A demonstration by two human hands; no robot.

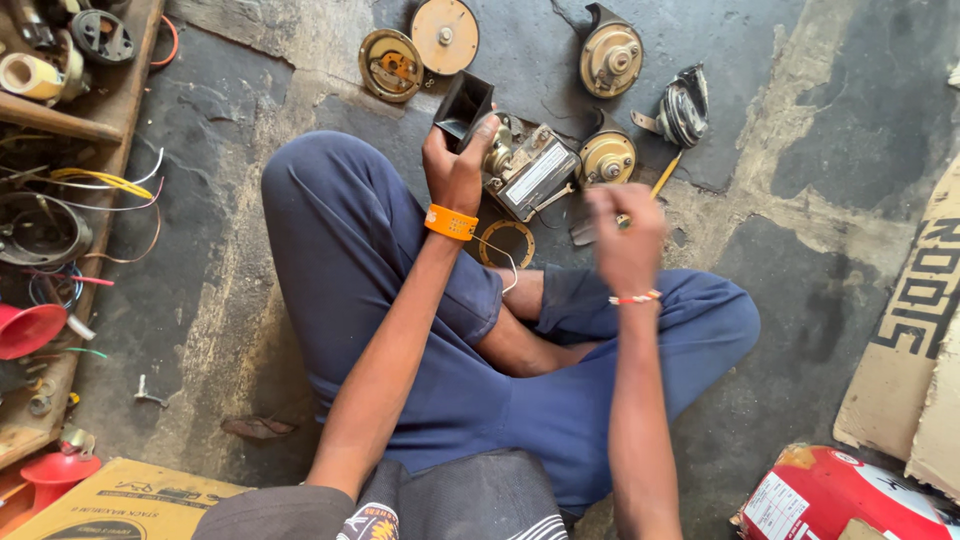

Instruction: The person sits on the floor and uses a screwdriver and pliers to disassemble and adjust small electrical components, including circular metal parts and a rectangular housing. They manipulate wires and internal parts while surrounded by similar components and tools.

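I sit cross-legged on a concrete floor. My left hand (455, 165), with an orange wristband, grips a vehicle horn (520, 165) that has a black trumpet mouth and a grey metal body with a white label. My right hand (625, 235) is blurred, closed around a yellow-handled screwdriver (665, 175) just right of the horn. A brass-coloured ring (507, 243) lies on the floor below the horn.
Several round horn discs (445, 35) and horn bodies (610, 58) lie on the floor ahead. A wooden board (120, 110) with wires, tape and red funnels (28, 328) runs along the left. Cardboard (915, 330) lies right, a red cylinder (850, 495) bottom right, a box (120, 500) bottom left.
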